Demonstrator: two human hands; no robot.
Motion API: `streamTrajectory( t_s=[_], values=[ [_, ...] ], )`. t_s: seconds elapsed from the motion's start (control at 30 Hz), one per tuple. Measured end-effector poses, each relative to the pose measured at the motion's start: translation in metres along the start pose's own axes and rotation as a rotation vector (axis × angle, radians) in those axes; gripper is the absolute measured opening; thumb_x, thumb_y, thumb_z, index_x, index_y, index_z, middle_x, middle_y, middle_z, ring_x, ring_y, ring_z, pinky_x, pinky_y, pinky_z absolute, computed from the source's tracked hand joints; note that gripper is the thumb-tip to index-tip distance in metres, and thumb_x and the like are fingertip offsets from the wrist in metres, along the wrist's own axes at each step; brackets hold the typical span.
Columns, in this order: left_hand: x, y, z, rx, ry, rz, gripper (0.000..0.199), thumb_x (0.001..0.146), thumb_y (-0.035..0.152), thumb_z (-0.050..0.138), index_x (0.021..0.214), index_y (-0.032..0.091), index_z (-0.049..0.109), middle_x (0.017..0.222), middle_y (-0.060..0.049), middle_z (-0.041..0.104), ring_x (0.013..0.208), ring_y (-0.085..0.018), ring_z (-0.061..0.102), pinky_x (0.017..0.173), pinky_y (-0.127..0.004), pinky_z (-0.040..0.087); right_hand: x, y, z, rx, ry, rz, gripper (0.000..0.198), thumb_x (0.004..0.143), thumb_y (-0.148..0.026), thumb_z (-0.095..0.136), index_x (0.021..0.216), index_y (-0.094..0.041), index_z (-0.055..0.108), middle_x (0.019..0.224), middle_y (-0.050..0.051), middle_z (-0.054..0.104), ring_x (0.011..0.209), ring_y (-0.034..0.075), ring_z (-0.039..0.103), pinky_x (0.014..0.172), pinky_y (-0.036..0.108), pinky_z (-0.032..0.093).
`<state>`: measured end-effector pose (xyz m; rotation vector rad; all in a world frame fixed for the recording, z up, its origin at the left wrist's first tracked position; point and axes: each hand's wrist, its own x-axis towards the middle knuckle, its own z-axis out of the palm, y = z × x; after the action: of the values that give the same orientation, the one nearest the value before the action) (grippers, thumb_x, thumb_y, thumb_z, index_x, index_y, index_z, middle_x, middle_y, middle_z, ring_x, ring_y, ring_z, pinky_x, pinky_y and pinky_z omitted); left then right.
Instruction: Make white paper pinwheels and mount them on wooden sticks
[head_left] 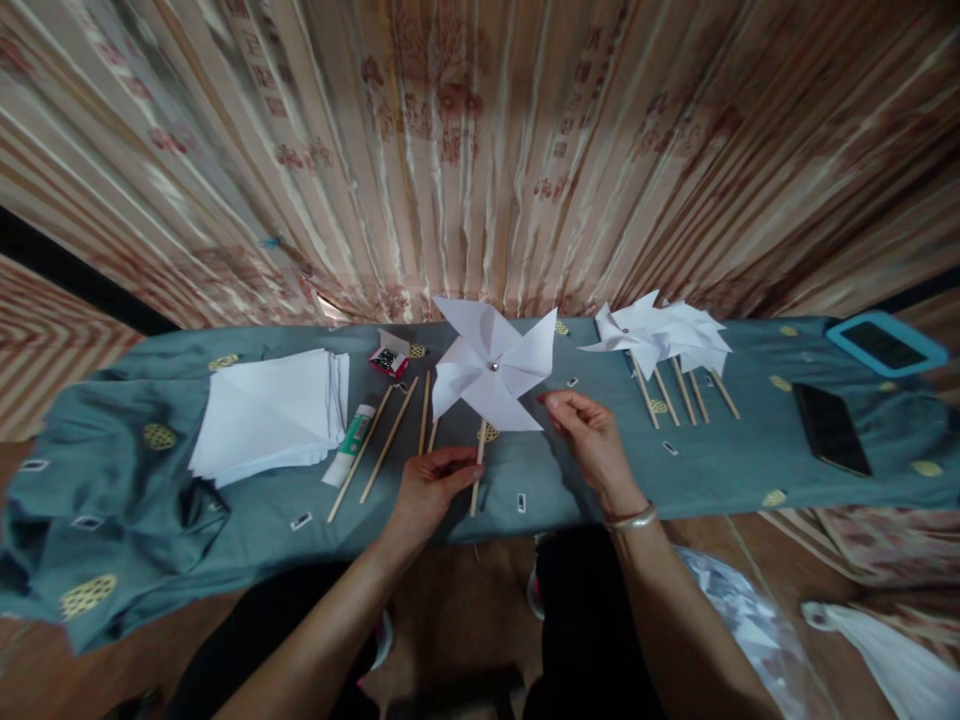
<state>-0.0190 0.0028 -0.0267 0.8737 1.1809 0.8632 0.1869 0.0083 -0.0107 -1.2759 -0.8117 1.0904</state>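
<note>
My left hand (pixel 442 487) pinches the wooden stick of a white paper pinwheel (pixel 517 352), holding it upright over the cloth. A shiny round pin head sits at the middle of its blades. Beside the lower right blade is my right hand (pixel 589 432), its fingers curled together and no object visible in them; a bracelet circles that wrist. Left of the pinwheel lie several loose wooden sticks (pixel 388 440), a glue stick (pixel 350 447) and an opened small red box (pixel 389 357) of pins. Several finished pinwheels (pixel 651 333) lie together to the right.
A stack of white paper sheets (pixel 262 415) is at the left on the green patterned cloth (pixel 247 540). At the right are a dark phone (pixel 831 428) and a blue-framed tablet (pixel 887 341). A curtain (pixel 480 150) hangs behind; a clear plastic bag (pixel 739 610) is on the floor.
</note>
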Motion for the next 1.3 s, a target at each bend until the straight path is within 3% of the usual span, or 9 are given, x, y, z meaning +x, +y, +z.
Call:
streamTrajectory(
  t_s=[0.1, 0.4, 0.7, 0.83, 1.0, 1.3],
  values=[
    [0.001, 0.000, 0.000, -0.005, 0.000, -0.002, 0.027, 0.049, 0.029, 0.083, 0.073, 0.017, 0.077, 0.074, -0.005, 0.076, 0.070, -0.017, 0.066, 0.074, -0.029, 0.051, -0.003, 0.000, 0.003, -0.112, -0.045, 0.008, 0.029, 0.057, -0.045, 0.082, 0.064, -0.019, 0.072, 0.052, -0.004, 0.053, 0.050, 0.007, 0.033, 0.048, 0.024, 0.027],
    [0.001, 0.000, 0.000, 0.017, -0.010, 0.015, 0.026, 0.052, 0.029, 0.082, 0.075, 0.017, 0.078, 0.077, -0.005, 0.076, 0.071, -0.018, 0.067, 0.074, -0.030, 0.051, -0.013, 0.002, 0.021, -0.079, -0.233, 0.067, 0.027, 0.062, -0.045, 0.080, 0.060, -0.020, 0.071, 0.049, -0.005, 0.048, 0.048, 0.007, 0.030, 0.047, 0.024, 0.025],
    [0.001, -0.001, 0.000, 0.018, -0.027, 0.026, 0.025, 0.053, 0.028, 0.082, 0.076, 0.018, 0.078, 0.078, -0.005, 0.077, 0.074, -0.019, 0.067, 0.078, -0.031, 0.052, -0.017, 0.003, 0.031, -0.094, -0.346, 0.082, 0.034, 0.059, -0.052, 0.080, 0.060, -0.019, 0.071, 0.057, -0.003, 0.059, 0.055, 0.009, 0.043, 0.053, 0.024, 0.034],
    [0.001, -0.002, -0.002, 0.021, -0.019, 0.020, 0.028, 0.052, 0.030, 0.083, 0.077, 0.017, 0.078, 0.079, -0.006, 0.077, 0.074, -0.020, 0.068, 0.077, -0.031, 0.052, -0.009, -0.001, 0.014, -0.062, -0.229, 0.065, 0.038, 0.064, -0.056, 0.078, 0.065, -0.019, 0.071, 0.049, -0.005, 0.048, 0.049, 0.007, 0.033, 0.046, 0.023, 0.026],
    [0.001, -0.004, -0.002, 0.029, -0.048, 0.014, 0.028, 0.052, 0.031, 0.082, 0.077, 0.017, 0.078, 0.080, -0.006, 0.077, 0.074, -0.020, 0.068, 0.077, -0.031, 0.052, 0.003, -0.005, 0.002, 0.162, -0.025, -0.029, 0.033, 0.063, -0.048, 0.082, 0.064, -0.019, 0.066, 0.049, -0.007, 0.040, 0.048, 0.006, 0.029, 0.043, 0.022, 0.023],
    [0.001, -0.005, -0.001, 0.042, -0.022, 0.028, 0.028, 0.052, 0.031, 0.082, 0.075, 0.018, 0.078, 0.077, -0.006, 0.076, 0.073, -0.020, 0.068, 0.076, -0.031, 0.052, 0.002, -0.004, 0.009, 0.213, -0.031, 0.008, 0.029, 0.061, -0.039, 0.085, 0.059, -0.018, 0.064, 0.047, -0.007, 0.038, 0.046, 0.005, 0.028, 0.042, 0.022, 0.022]
  ],
)
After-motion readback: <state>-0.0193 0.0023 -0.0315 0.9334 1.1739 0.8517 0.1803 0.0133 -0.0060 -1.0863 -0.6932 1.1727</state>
